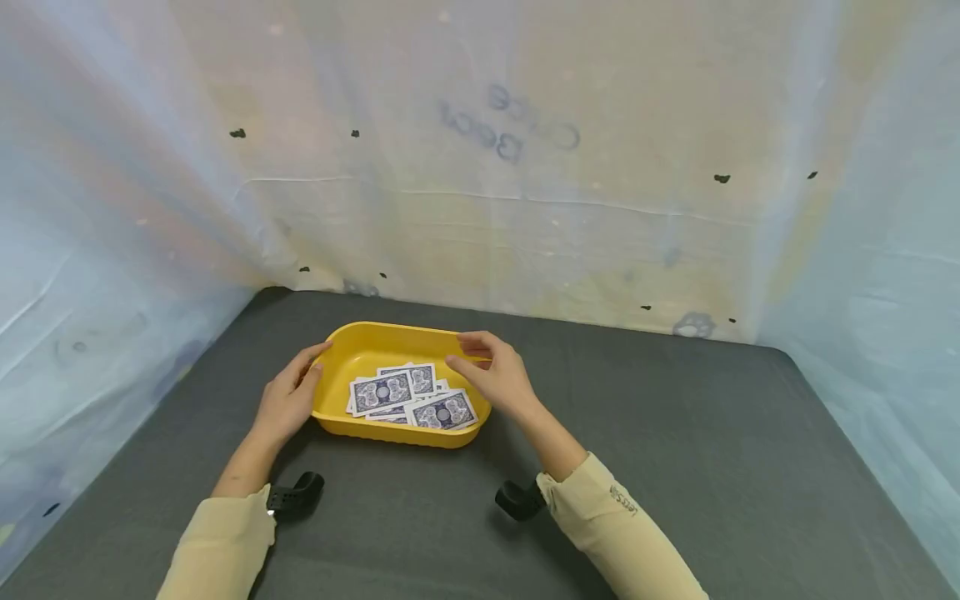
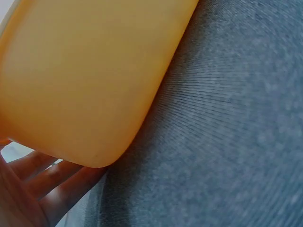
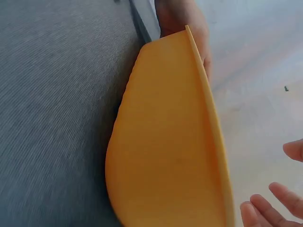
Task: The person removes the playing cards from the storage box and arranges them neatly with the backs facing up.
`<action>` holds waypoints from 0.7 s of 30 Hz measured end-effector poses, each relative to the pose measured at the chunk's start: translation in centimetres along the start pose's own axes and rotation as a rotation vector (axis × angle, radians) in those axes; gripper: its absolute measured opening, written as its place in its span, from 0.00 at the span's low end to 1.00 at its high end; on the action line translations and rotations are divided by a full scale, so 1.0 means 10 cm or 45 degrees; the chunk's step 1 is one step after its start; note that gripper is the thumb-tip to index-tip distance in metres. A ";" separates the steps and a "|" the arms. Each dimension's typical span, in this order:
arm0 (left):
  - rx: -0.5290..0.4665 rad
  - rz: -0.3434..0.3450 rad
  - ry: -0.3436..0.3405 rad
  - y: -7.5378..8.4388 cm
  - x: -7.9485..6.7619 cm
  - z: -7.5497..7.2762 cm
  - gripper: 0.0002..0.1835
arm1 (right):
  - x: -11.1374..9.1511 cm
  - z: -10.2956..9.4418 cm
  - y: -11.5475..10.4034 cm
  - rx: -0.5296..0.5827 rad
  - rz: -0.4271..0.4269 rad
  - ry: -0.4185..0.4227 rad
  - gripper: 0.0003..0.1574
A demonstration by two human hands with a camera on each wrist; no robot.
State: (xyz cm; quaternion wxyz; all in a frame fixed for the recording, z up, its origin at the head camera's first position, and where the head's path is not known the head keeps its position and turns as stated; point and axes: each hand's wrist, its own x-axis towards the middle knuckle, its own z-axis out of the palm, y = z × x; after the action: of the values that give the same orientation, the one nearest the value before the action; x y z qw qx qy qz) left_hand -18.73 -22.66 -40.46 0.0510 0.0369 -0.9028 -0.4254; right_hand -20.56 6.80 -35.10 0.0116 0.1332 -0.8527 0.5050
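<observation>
A yellow plastic tray (image 1: 375,332) with rounded corners is on the dark grey table. Several playing cards (image 1: 442,410) with blue-and-white patterned backs lie overlapping inside it. At the tray's left end, my left hand (image 1: 288,396) holds the rim, thumb near the edge. The left wrist view shows fingers (image 2: 61,187) behind the tray's end wall. My right hand (image 1: 501,375) hovers by the right end, thumb and fingers spread. In the right wrist view its fingertips (image 3: 281,198) are apart from the tray's rim (image 3: 215,132).
The dark table (image 1: 675,467) stretches widely to the right of the tray. Translucent sheeting (image 1: 525,233) with dark marks hangs behind it and along both sides. A black wrist device (image 1: 296,496) is on my left wrist, another (image 1: 520,500) on my right.
</observation>
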 end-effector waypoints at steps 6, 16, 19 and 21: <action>-0.016 -0.006 0.043 -0.01 0.00 0.02 0.24 | 0.14 0.17 -0.01 0.093 0.199 -0.054 0.27; -0.065 -0.028 0.095 -0.03 -0.01 0.08 0.23 | 0.29 0.43 -0.01 0.241 0.317 -0.135 0.29; -0.096 -0.036 0.099 -0.03 -0.01 0.08 0.23 | 0.33 0.51 -0.01 0.253 0.360 -0.155 0.29; -0.111 -0.045 0.101 -0.03 -0.01 0.08 0.23 | 0.35 0.58 -0.02 0.235 0.372 -0.167 0.29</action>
State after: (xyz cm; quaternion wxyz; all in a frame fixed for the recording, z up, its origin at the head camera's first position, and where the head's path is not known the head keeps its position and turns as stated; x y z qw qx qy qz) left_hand -18.73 -22.26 -41.21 0.0808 0.0675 -0.8798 -0.4635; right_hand -23.24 0.97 -37.19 -0.1296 0.0411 -0.8120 0.5676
